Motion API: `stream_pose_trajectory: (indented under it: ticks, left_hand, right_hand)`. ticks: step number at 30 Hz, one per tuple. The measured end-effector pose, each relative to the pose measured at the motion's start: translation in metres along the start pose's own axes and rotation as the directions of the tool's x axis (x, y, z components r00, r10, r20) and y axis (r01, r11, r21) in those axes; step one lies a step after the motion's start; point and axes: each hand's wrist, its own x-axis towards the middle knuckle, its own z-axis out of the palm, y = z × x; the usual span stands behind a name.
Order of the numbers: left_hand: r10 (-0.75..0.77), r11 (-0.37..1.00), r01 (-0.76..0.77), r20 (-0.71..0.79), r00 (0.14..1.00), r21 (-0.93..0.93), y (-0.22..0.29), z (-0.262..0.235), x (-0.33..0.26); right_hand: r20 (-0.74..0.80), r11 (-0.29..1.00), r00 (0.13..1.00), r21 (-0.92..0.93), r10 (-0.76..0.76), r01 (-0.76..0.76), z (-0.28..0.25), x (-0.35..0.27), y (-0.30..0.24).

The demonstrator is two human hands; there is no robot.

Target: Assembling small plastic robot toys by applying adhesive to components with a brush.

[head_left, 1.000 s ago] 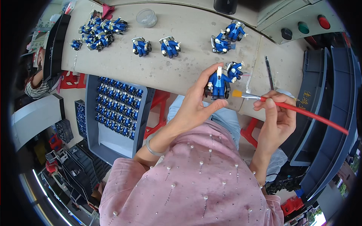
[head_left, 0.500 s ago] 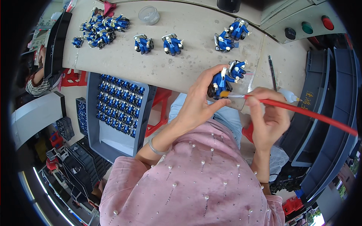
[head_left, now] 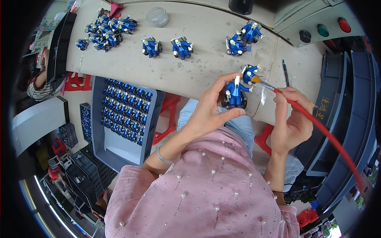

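"What's different from half a second ago?"

"The brush (head_left: pixel 318 124) has come off the held figure (head_left: pixel 236 93). Its bristles (head_left: pixel 255 80) lay across that figure's legs; now they're up to the right of the held figure, near its outstretched arm, leaving its blue front uncovered."

"Are they on the second figure (head_left: pixel 249 73)?"

"They overlap it in view, just beyond the held figure. I can't tell whether they touch."

"And the hands?"

"The left hand (head_left: pixel 212 103) is wrapped round the held figure, thumb below, fingers behind. The right hand (head_left: pixel 293 115) pinches the brush's red handle close to the metal collar."

"So what does that mean for the work?"

"I'd judge the brushing of those legs is interrupted, with the held figure kept gripped and facing up."

"What else is around?"

"The worktop (head_left: pixel 190 75) stretches beyond the held figure; a grey bin (head_left: pixel 151 133) of similar figures stands well to its left."
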Motion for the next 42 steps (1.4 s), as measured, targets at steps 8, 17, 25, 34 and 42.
stream_pose_trajectory:
  ticks: [8,17,25,34,42]
  left_hand:
    - [-0.076,0.978,0.084,0.048,0.996,-0.192,0.005,0.000,0.001]
    - [-0.076,0.972,0.095,0.096,0.993,-0.214,0.006,0.006,0.002]
    - [-0.027,0.997,0.034,0.091,0.996,-0.075,0.006,0.005,0.000]
    - [-0.079,0.847,0.172,0.202,0.976,-0.504,0.005,-0.001,-0.001]
    - [-0.087,0.749,0.247,0.280,0.956,-0.614,-0.001,-0.004,0.000]
  right_hand:
    - [-0.031,0.993,0.998,-0.103,0.052,-0.055,-0.004,0.008,0.004]
    - [0.247,0.886,0.901,0.217,0.356,-0.409,0.009,-0.006,0.006]
    - [0.224,0.854,0.893,0.273,0.391,-0.442,0.007,-0.008,0.014]
    - [0.227,0.795,0.870,0.354,0.438,-0.493,-0.006,0.003,0.014]
    - [0.259,0.798,0.856,0.319,0.447,-0.512,-0.007,-0.001,0.013]
